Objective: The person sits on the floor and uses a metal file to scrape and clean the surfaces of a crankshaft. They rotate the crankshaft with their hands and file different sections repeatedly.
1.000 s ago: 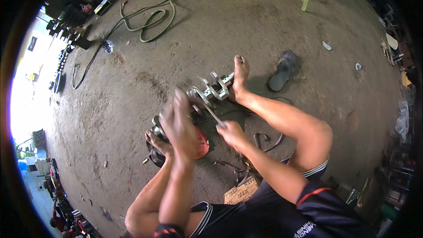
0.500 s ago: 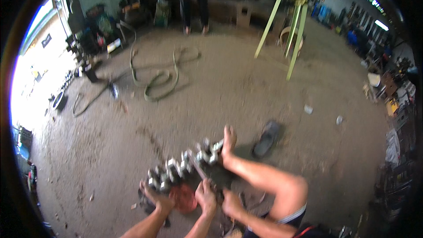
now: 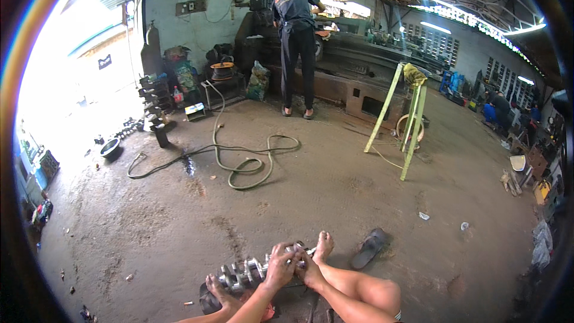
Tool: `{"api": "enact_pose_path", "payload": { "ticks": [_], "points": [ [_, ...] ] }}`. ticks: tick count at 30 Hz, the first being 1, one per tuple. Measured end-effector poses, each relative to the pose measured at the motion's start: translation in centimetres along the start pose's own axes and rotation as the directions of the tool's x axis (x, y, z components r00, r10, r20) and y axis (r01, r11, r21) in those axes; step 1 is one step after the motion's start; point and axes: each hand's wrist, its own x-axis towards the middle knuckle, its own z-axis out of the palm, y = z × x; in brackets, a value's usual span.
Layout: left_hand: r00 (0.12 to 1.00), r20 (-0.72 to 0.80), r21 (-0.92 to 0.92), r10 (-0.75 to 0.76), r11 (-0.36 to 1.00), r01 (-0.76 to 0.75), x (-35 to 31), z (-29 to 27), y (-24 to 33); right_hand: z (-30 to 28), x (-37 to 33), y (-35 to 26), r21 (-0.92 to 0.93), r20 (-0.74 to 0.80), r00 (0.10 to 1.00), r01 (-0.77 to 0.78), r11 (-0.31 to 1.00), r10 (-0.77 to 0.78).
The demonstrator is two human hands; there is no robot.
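A shiny metal crankshaft (image 3: 246, 275) lies slantwise close in front of me, between my two bare feet. Over its right part, my left hand (image 3: 280, 267) has its fingers bent and closed. Beside it, my right hand (image 3: 308, 273) is closed too, its fingertips almost meeting the left hand's. A small bit of bright metal shows between the fingers; whether it is a separate piece or part of the shaft I cannot tell. My left foot (image 3: 220, 294) rests by the shaft's left end and my right foot (image 3: 323, 247) by its right end. Something reddish (image 3: 267, 312) is partly hidden under my left forearm.
A dark sandal (image 3: 369, 249) lies right of my right foot. Farther off, a hose (image 3: 244, 170) coils on the floor and a yellow-green stand (image 3: 412, 121) stands at right. A person (image 3: 297, 45) faces a large machine (image 3: 344, 93) at the back. Metal parts (image 3: 156, 104) stand at left.
The view has tilted up, showing more of the workshop. My hands have come together at the shaft's right part; the long thin piece earlier reaching from my left hand onto the shaft no longer shows.
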Motion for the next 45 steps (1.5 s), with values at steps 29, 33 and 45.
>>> {"api": "enact_pose_path", "payload": {
  "ticks": [29, 33, 45],
  "points": [
    [0.759, -0.48, 0.815, -0.439, 0.097, 0.571, -23.5, -41.5, 24.4, 10.6, 2.5, 15.4, 0.008, -0.388, 0.793, -0.507, 0.862, 0.47],
    [0.794, -0.469, 0.816, -0.386, 0.153, 0.557, -22.7, -41.0, 22.6, 11.7, 1.9, 16.3, 0.114, -0.399, 0.804, -0.434, 0.894, 0.441],
    [0.843, -0.47, 0.802, -0.262, 0.273, 0.532, -21.1, -39.0, 18.3, 11.7, 2.5, 14.7, 0.139, -0.421, 0.782, -0.446, 0.884, 0.46]
  ]
}}
